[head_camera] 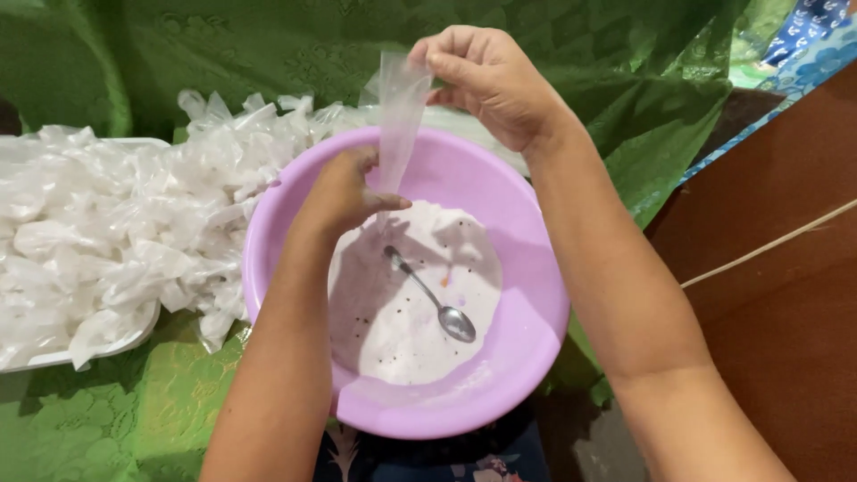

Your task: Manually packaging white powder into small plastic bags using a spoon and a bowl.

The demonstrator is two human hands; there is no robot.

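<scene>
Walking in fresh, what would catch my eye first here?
Likely the big lilac basin at centre, holding a pale speckled mixture with a metal spoon lying in it. Above it, the right hand lifts a small clear plastic bag by its top while the left hand pinches its lower end. To the left lies a heap of tied white packets.

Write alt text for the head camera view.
Two bare hands, right hand above, left hand below, stretch a small clear plastic bag over a purple basin of white liquid holding a metal spoon; filled tied bags lie left.
</scene>
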